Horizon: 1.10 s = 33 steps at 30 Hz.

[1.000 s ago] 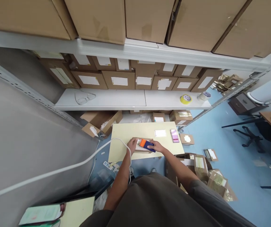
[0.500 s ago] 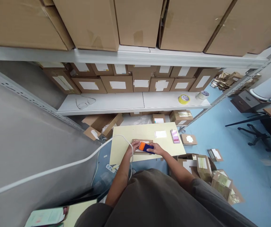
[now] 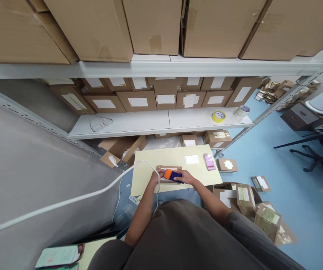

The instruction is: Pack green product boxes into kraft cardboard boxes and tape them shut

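Note:
On the pale yellow table a small flat cardboard box with a white label lies in front of me. Above its label is an orange and dark blue block-shaped hand tool, its exact kind too small to make out. My right hand is closed around the dark blue end. At the box's left edge, my left hand grips the side, its fingertips close beside the orange end. Part of the label is hidden by the tool and my hands.
The table also bears a white card and a pink-purple stack. A white hose arcs past my left hand. Shelves ahead hold boxes, glasses and yellow tape. Cartons crowd the floor at right.
The view has shifted slightly. Both hands, the tool and the box keep nearly the same places, with the tool still held over the label.

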Tool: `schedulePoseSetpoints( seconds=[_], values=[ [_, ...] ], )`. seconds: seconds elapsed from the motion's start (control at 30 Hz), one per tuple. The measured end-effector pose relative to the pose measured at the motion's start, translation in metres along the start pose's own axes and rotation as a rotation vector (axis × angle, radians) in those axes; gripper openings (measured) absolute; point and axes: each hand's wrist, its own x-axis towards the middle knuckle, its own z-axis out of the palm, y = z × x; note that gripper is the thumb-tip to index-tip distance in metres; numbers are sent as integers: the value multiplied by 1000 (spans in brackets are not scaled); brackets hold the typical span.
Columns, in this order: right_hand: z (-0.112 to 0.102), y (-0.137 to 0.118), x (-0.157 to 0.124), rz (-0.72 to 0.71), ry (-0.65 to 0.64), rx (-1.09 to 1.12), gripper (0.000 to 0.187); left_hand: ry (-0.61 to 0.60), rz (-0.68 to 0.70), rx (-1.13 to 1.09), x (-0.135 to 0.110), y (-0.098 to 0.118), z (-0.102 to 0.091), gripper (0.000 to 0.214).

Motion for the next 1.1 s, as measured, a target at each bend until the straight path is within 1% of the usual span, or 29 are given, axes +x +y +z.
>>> schedulePoseSetpoints(
  seconds=[0.17, 0.3, 0.37, 0.43, 0.5, 0.63, 0.73, 0.83, 0.93, 1.0, 1.1],
  values=[
    [-5, -8, 0, 3, -14, -70, 37, 80, -4, 62, 3, -1, -2, 16],
    [-14, -17, 1, 4, -15, -121, 37, 118, 36, 85, 6, 2, -4, 17],
    [-20, -20, 2, 3, -31, -122, 36, 131, 60, 95, 7, 6, -10, 16],
    [-26, -22, 2, 5, -51, -133, 37, 154, 81, 110, 7, 10, -20, 14],
    [-29, -21, 2, 10, -62, -152, 38, 185, 94, 126, 6, 12, -35, 11],
    [-31, -14, 1, 25, -61, -129, 40, 248, 109, 162, 2, 14, -64, 10],
    [-29, -11, 3, 48, -70, -103, 38, 265, 122, 189, 2, 16, -75, 11],
    [-32, -15, 6, 58, -46, -94, 37, 263, 131, 200, 8, 19, -78, 13],
    [-43, -23, 8, 74, -13, -92, 41, 250, 132, 196, 16, 22, -77, 14],
    [-51, -27, 6, 89, -13, -103, 44, 232, 125, 193, 23, 22, -74, 14],
    [-58, -29, -2, 127, -7, -149, 49, 194, 109, 193, 32, 19, -64, 15]
  ],
)
